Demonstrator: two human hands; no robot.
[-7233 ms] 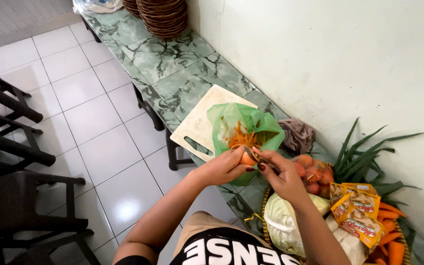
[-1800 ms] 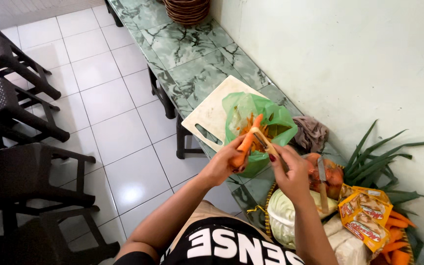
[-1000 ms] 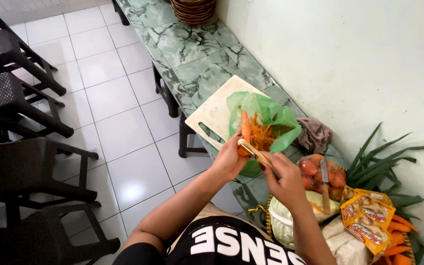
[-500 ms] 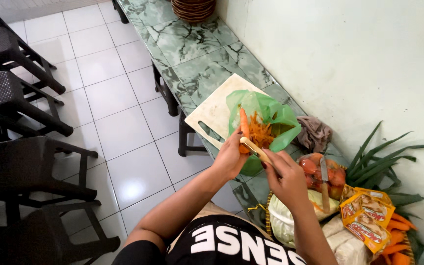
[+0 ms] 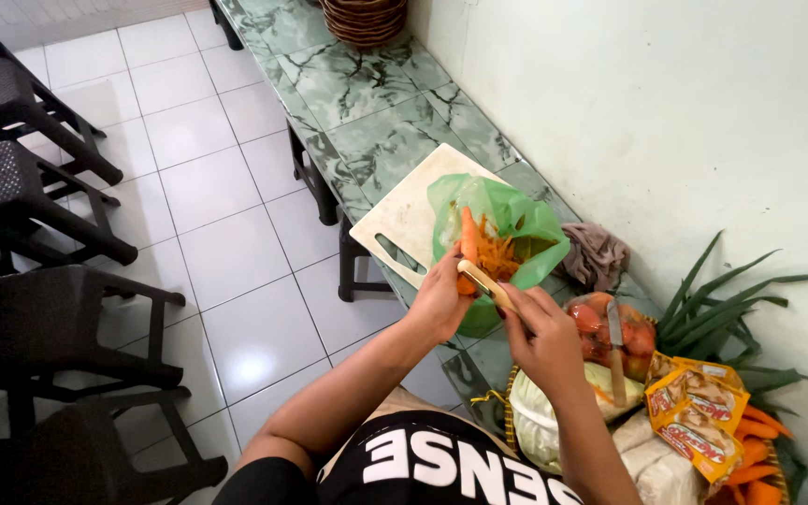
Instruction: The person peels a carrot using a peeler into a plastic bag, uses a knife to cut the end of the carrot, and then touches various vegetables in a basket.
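Observation:
My left hand (image 5: 440,301) holds an orange carrot (image 5: 468,241) upright over an open green plastic bag (image 5: 526,224) with orange peelings inside. My right hand (image 5: 542,337) grips a peeler with a pale wooden handle (image 5: 488,284), laid against the lower part of the carrot. The bag lies on a white cutting board (image 5: 406,213) on a green marble-patterned bench (image 5: 367,103).
A basket (image 5: 514,388) at my right holds a cabbage, a bag of tomatoes (image 5: 600,327) with a knife (image 5: 615,348) on it, yellow packets (image 5: 694,416), carrots and green leaves (image 5: 731,309). A brown cloth (image 5: 598,254) lies by the wall. Dark chairs (image 5: 39,309) stand on the white tiles at left.
The carrot has gone from tilted to upright over the bag. The peeler has slid down to its lower end, and both hands have shifted slightly.

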